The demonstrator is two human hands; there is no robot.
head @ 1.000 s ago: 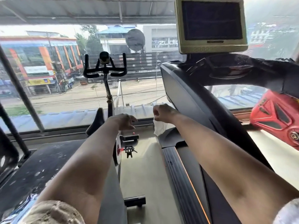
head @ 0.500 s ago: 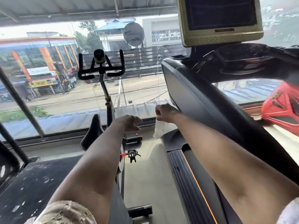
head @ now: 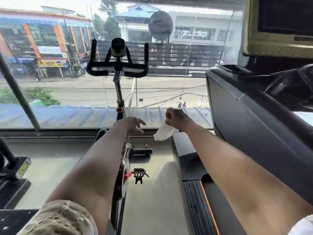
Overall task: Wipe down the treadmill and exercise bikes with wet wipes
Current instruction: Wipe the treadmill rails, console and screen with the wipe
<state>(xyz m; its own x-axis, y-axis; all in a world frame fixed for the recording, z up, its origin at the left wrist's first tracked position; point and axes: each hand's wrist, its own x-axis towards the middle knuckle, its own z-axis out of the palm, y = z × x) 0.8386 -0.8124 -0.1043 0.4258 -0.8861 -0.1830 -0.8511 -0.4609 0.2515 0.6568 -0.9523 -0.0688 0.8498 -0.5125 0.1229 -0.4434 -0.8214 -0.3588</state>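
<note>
Wet wipe clutched in fisted right hand; left hand loosely spread

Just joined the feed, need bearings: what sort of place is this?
Most likely a gym on an upper floor. An exercise bike stands at a big street-facing window, a treadmill is on the right, and the right hand holds a wet wipe.

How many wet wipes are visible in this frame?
1. A white wipe hangs from the right hand, beside the front of the treadmill. The left hand holds none; more could be bunched inside the fist.
</note>
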